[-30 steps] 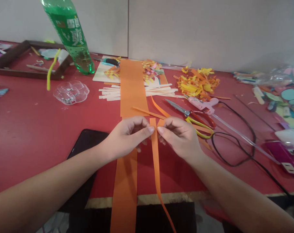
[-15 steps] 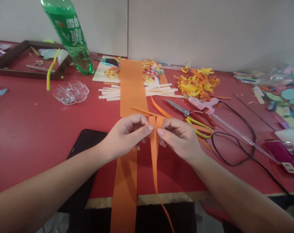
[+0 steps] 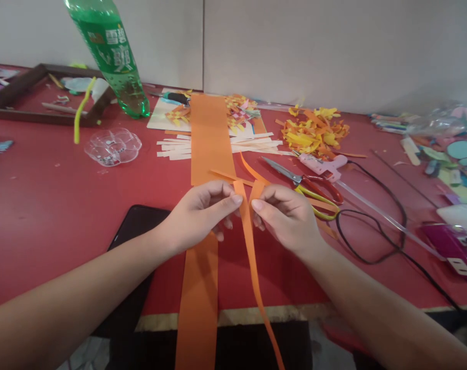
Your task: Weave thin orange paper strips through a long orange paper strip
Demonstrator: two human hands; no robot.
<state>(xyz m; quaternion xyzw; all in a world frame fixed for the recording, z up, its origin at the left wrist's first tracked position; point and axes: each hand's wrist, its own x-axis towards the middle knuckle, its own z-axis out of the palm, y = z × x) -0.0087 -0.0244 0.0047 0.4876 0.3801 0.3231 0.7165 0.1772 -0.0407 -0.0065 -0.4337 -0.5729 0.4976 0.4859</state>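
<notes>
Between thumb and fingers, my left hand (image 3: pixel 206 210) pinches the top of a long orange paper strip (image 3: pixel 252 252) that hangs past the table's front edge. My right hand (image 3: pixel 285 216) pinches an orange paper end (image 3: pixel 258 189) just beside it; whether both ends belong to one strip is unclear. The fingertips are a small gap apart. Behind the hands lies a wide orange paper sheet (image 3: pixel 211 139), with thin orange strips near its lower corner. Another wide orange strip (image 3: pixel 198 288) runs under my left hand and over the table edge.
Scissors (image 3: pixel 281 169) and a pink glue gun (image 3: pixel 322 165) with its cord lie to the right, before an orange and yellow paper pile (image 3: pixel 316 131). A black phone (image 3: pixel 135 231) is under my left forearm. A green bottle (image 3: pixel 110 56) and wooden frame (image 3: pixel 36 119) stand back left.
The two pinched orange ends have spread slightly apart at the top. The long hanging strip has swung to the right and shows more of its flat face.
</notes>
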